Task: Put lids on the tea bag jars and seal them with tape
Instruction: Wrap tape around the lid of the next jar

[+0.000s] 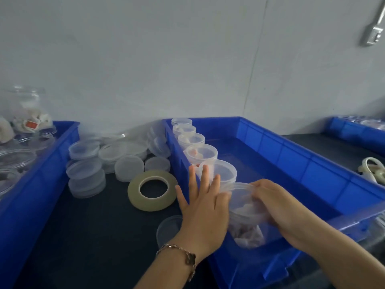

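A clear tea bag jar with a lid on it leans over the near left corner of the middle blue bin. My right hand grips its right side, fingers curled round the lid rim. My left hand lies against its left side with straight, spread fingers. Several lidded jars stand in a row along the bin's left wall. A roll of clear tape lies flat on the dark table. A loose clear lid sits by my left wrist.
Stacks of clear lids crowd the table between the two bins. The left blue bin holds open jars with tea bags. Another blue bin and a tape piece lie far right. A pale wall stands close behind.
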`<state>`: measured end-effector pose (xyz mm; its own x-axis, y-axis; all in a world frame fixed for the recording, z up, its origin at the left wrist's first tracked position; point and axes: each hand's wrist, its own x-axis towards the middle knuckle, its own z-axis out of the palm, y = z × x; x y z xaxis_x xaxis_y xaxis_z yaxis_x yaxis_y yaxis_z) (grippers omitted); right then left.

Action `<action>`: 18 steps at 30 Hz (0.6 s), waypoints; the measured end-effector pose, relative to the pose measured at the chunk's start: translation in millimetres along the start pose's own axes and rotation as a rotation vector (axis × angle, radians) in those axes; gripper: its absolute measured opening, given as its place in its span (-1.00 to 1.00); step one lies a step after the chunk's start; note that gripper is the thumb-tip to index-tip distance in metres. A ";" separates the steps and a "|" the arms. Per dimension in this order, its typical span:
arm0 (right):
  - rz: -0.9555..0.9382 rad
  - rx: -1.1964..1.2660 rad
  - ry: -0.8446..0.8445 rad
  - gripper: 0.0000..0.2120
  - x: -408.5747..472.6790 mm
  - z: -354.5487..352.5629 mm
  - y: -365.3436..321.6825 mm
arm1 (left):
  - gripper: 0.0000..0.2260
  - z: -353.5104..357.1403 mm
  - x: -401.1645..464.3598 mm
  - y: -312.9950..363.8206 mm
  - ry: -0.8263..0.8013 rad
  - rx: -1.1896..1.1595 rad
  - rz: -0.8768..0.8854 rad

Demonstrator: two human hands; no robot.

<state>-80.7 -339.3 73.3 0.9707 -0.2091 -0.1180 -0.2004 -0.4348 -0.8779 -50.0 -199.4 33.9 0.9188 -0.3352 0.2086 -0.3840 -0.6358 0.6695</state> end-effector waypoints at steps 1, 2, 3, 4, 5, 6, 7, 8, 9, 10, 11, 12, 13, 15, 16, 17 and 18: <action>0.013 -0.021 -0.042 -0.84 1.6 0.0 0.0 | -0.34 -2.0 -0.3 -2.8 -0.004 0.071 0.022; 0.038 -0.023 -0.081 -0.86 4.2 0.7 0.4 | -0.36 -3.8 -0.5 -4.6 -0.005 0.139 0.043; 0.078 -0.013 -0.115 -0.88 6.7 1.3 1.1 | -0.41 -5.5 -0.7 -5.7 -0.008 0.202 0.058; 0.120 0.009 -0.141 -0.88 9.1 2.1 1.4 | -0.45 -6.6 -0.5 -6.1 -0.018 0.242 0.063; 0.144 0.039 -0.161 -0.87 12.0 2.6 1.7 | -0.48 -7.3 0.0 -6.5 -0.029 0.266 0.060; 0.143 0.058 -0.173 -0.86 14.4 3.6 2.1 | -0.49 -7.3 0.4 -6.6 -0.040 0.282 0.049; 0.120 0.036 -0.180 -0.86 15.8 4.0 2.8 | -0.49 -7.7 0.7 -6.2 -0.056 0.300 0.033; 0.085 -0.048 -0.188 -0.86 16.2 2.2 4.2 | -0.49 -8.7 0.8 -5.2 -0.076 0.319 0.016; 0.055 -0.186 -0.199 -0.79 14.8 -1.5 5.3 | -0.49 -9.3 0.5 -4.2 -0.093 0.344 0.007; 0.035 -0.335 -0.214 -0.68 12.7 -6.1 5.4 | -0.48 -9.7 0.0 -2.8 -0.103 0.378 0.010; 0.017 -0.470 -0.238 -0.59 9.7 -11.0 4.1 | -0.48 -9.9 -1.3 -1.6 -0.108 0.417 0.019; 0.004 -0.579 -0.264 -0.51 8.6 -14.3 2.6 | -0.47 -9.9 -2.6 -0.7 -0.109 0.454 0.024; -0.005 -0.652 -0.290 -0.46 7.2 -16.4 0.8 | -0.47 -9.4 -4.0 0.0 -0.110 0.484 0.019; -0.019 -0.687 -0.307 -0.43 9.3 -17.5 0.0 | -0.46 -8.1 -4.9 0.6 -0.120 0.510 -0.018; -0.023 -0.647 -0.298 -0.45 12.2 -16.9 1.4 | -0.46 -7.4 -4.6 0.7 -0.124 0.503 -0.040; -0.031 -0.594 -0.285 -0.48 13.9 -15.9 2.7 | -0.46 -7.0 -3.7 0.4 -0.124 0.485 -0.058; -0.048 -0.557 -0.266 -0.50 15.7 -14.2 3.4 | -0.46 -7.2 -2.5 -0.6 -0.119 0.461 -0.070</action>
<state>-67.9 -356.5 75.0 0.9658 0.0168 -0.2589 -0.1246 -0.8451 -0.5199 -51.5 -193.2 38.2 0.9372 -0.3412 0.0731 -0.3473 -0.8925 0.2877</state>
